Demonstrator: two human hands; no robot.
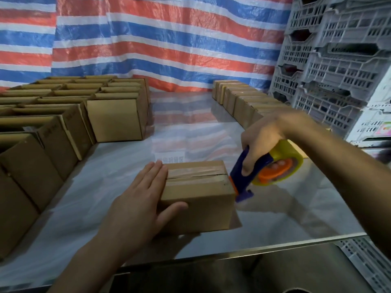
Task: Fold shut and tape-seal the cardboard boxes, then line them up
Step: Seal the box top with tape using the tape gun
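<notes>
Box: a plain brown cardboard box (198,199), block-shaped with matte sides, sat near the front edge of the table between the two hands.
Top of the box: the flaps lay flat and met in a dark lengthwise seam, with glossy clear tape along it.
Left hand: the left hand (139,199) lay flat on the box's left end, fingers straight and together on top and the thumb spread across the front face.
Right hand: the right hand (262,140) had its fingers clamped round the blue handle of the tape dispenser (273,170).
Dispenser: smooth plastic with a yellow round guard and an orange hub; its blue nose touched the box's upper right edge.
Table: the table (296,218) was a shiny, pale, reflective sheet with a metal rim.
Left side: open-topped cardboard boxes (53,127) stood packed in rows.
Far right: a row of closed boxes (239,100) stood side by side.
Backdrop: a crinkled woven tarp (169,39) in red, white and blue stripes.
Right wall: stacked grey slotted plastic crates (338,60).
</notes>
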